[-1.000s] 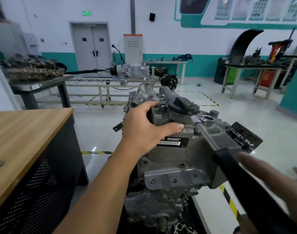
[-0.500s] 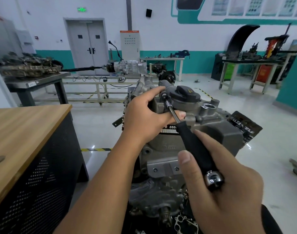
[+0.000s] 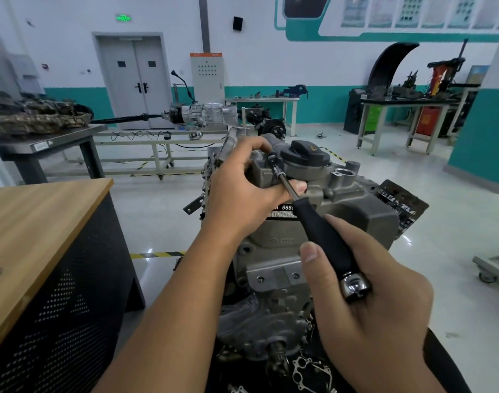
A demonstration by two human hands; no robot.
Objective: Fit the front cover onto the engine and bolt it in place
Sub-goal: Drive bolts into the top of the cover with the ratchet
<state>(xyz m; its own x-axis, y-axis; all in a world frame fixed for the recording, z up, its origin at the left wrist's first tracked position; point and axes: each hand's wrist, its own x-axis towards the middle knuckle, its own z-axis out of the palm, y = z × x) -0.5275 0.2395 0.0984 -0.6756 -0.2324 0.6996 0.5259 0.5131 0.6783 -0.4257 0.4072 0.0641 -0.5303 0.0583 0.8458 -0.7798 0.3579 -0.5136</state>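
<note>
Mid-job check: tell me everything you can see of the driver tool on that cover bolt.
The driver tool has a black matte handle with a shiny chrome end cap and a thin bright metal shaft. It slants up and left from the right hand, which grips the handle. Its tip sits at a bolt on the upper edge of the grey cast front cover, beside the black oil filler cap. The left hand grips the cover, its thumb touching the shaft.

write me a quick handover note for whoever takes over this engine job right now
Left hand: grips the top of the front cover, steadying it on the engine.
Right hand: holds the black-handled driver, its tip on a bolt beside the oil filler cap.
Done: cover fitted in place.
Left: run this bolt down; check the other bolt holes, their state can't be judged from here.
</note>
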